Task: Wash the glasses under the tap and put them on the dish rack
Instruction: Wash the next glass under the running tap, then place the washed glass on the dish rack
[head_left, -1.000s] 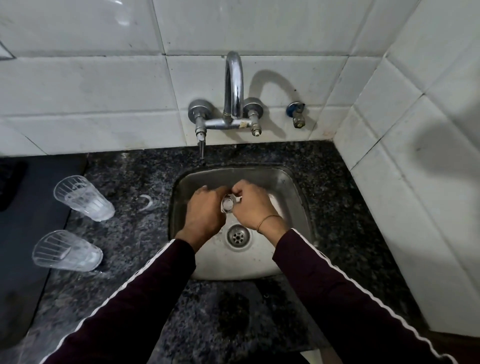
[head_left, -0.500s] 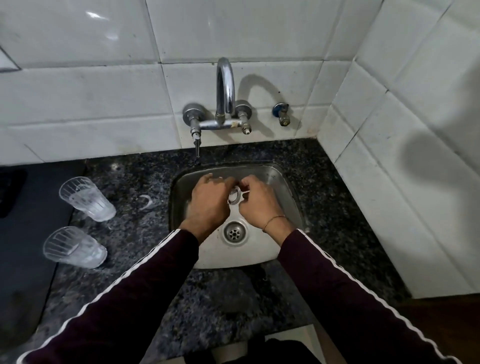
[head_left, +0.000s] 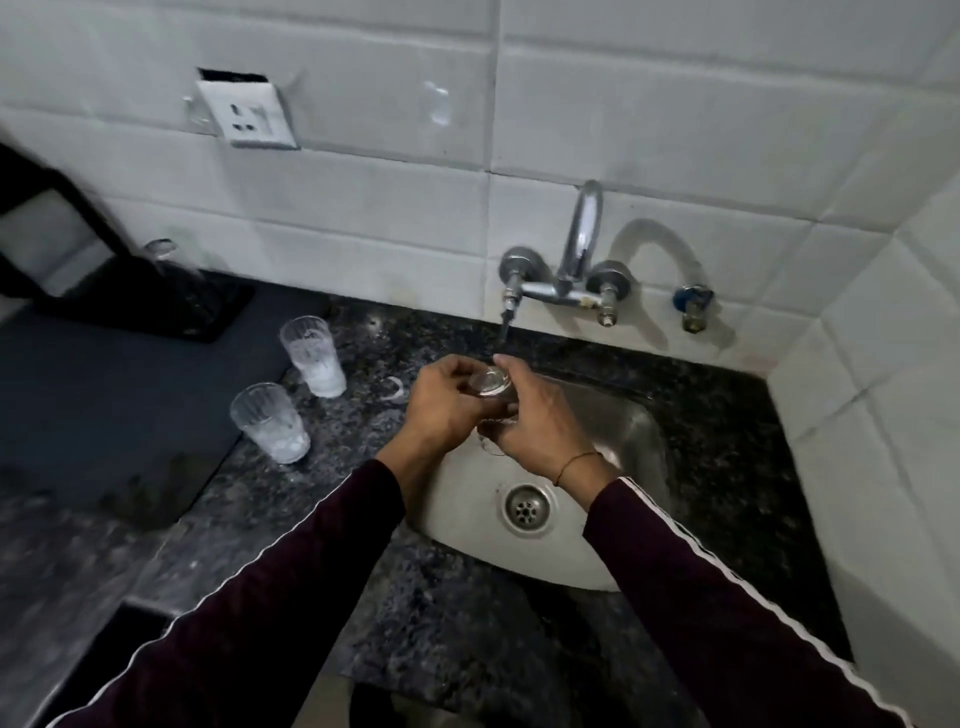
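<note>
A clear glass (head_left: 491, 388) is held between both my hands over the left rim of the steel sink (head_left: 631, 441), below the tap's side spout (head_left: 506, 319). My left hand (head_left: 441, 410) grips it from the left, and my right hand (head_left: 535, 421) wraps it from the right. Its round end faces up toward me. Two more ribbed glasses stand on the granite counter to the left: one glass (head_left: 313, 356) farther back, another glass (head_left: 270, 422) nearer. A black dish rack (head_left: 150, 304) sits at the back left, blurred.
The chrome tap (head_left: 582, 244) is mounted on the white tiled wall, with a blue valve (head_left: 691, 304) to its right. A wall socket (head_left: 247, 114) is above the counter. A dark mat (head_left: 104, 415) covers the counter's left part. The tiled side wall closes in on the right.
My view has swung left and up, bringing the socket and rack into sight. Both hands have raised the glass from over the drain toward the sink's left rim.
</note>
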